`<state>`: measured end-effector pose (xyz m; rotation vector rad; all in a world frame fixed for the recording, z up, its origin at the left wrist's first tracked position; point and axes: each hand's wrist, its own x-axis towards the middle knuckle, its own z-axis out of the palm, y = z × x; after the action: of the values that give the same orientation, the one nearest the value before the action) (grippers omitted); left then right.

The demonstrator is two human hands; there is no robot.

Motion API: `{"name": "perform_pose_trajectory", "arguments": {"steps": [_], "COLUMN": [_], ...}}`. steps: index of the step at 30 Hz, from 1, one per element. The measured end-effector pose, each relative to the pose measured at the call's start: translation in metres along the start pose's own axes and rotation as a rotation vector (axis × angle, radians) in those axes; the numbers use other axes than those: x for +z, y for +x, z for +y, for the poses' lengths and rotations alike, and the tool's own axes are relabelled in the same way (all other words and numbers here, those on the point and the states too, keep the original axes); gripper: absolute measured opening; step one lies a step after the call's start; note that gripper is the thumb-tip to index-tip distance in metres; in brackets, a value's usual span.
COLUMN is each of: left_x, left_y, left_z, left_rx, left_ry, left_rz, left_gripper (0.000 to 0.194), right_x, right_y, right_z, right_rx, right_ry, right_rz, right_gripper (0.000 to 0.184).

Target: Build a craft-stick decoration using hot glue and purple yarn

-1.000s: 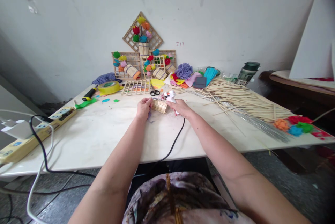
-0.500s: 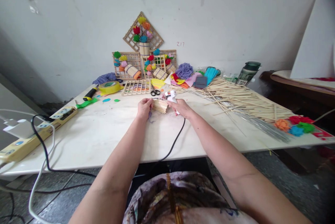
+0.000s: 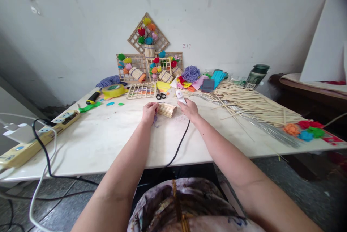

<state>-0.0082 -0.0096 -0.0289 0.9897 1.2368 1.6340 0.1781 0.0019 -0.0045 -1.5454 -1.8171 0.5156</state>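
On the tabletop [image 3: 108, 145], the left hand [image 3: 149, 113] grips the stick tube [image 3: 167, 110] at its 9 o'clock end. The right hand [image 3: 190, 109] holds the glue gun [image 3: 180, 97] at the tube's 1 o'clock. From the tube, scissors [image 3: 161, 96] lie near 11 o'clock, tape [image 3: 113, 91] at 10.

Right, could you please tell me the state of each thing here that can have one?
Stick bundle: on its side, in the left hand
Glue gun: in the right hand, heat unclear
Scissors: open or shut unclear
Bottle: lid on
Power strip: charger plugged in
Tape roll: lying flat
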Motion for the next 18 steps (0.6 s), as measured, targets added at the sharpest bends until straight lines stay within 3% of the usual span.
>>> {"name": "perform_pose_trajectory", "arguments": {"steps": [3,5,18], "left_x": [-0.0002,-0.0002,-0.0004], "left_y": [0.0008,0.0015,0.0008], "left_z": [-0.0008,-0.0014,-0.0002], "left_rx": [-0.005,-0.004,0.003], "left_ry": [-0.005,-0.005,-0.014], "left_rz": [0.0,-0.001,-0.006], "left_gripper": [0.014,0.014,0.015], "right_x": [-0.0028,-0.0026,0.0001], "right_y": [-0.0041,-0.0065,0.0001], "right_z": [-0.0048,-0.006,-0.0011], "right_rx": [0.019,0.023,0.132], "right_ry": [-0.373,-0.501,-0.613], "right_rz": [0.008,-0.032,-0.149], "right_gripper": [0.037,0.037,0.035]}}
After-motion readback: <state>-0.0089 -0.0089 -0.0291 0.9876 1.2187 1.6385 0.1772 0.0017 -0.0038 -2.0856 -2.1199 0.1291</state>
